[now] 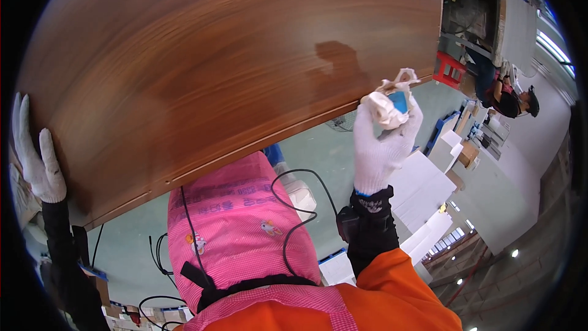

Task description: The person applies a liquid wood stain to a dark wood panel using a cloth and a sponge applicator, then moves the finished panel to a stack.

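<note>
Left hand (pixel 38 159) open at the left edge of a wood-grain panel (pixel 245 55); right hand (pixel 384 141), well apart, closed around a crumpled cloth (pixel 384 112).
The cloth, a blue piece (pixel 399 102) in its folds, sits by the panel's near edge. Probably wiping; the next move calls for light, even pressure. Beyond, a white box (pixel 446 150): contents unclear.

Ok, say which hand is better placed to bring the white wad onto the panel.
Probably the right hand: it holds the white wad by the brown panel. The left hand is at the panel's left side, far from the wad.
</note>
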### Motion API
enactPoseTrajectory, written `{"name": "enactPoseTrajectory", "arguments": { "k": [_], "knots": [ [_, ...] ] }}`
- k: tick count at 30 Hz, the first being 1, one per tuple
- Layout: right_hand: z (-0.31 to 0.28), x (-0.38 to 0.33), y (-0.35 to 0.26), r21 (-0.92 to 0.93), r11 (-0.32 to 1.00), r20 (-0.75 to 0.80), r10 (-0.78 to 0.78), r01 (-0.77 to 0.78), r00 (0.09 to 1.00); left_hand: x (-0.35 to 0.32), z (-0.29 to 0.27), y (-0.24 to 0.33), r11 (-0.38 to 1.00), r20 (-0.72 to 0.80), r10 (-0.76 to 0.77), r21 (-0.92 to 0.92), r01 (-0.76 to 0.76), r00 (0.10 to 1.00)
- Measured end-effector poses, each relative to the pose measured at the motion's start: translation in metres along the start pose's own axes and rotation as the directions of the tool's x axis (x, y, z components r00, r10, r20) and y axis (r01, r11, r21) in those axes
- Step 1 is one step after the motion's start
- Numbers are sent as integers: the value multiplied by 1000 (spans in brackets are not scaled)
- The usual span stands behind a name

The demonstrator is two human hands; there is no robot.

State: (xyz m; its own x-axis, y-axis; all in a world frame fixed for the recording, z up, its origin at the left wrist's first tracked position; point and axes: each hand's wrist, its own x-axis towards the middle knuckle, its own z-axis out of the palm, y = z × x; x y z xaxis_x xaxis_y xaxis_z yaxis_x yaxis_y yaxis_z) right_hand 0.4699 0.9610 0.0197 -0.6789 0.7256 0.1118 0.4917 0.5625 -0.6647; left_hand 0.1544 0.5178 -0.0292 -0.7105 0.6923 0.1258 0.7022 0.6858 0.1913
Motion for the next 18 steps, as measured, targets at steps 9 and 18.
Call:
{"name": "enactPoseTrajectory", "arguments": {
  "k": [9, 18],
  "knots": [
    [54, -69, -64, 303, 946, 328, 9, -114, 945, 9, -3, 13, 1000, -18, -7, -7, 7, 1000],
    [33, -27, -45, 462, 858, 37, 233, -224, 972, 14, -3, 18, 999, -40, 29, -33, -31, 999]
  ]
}}
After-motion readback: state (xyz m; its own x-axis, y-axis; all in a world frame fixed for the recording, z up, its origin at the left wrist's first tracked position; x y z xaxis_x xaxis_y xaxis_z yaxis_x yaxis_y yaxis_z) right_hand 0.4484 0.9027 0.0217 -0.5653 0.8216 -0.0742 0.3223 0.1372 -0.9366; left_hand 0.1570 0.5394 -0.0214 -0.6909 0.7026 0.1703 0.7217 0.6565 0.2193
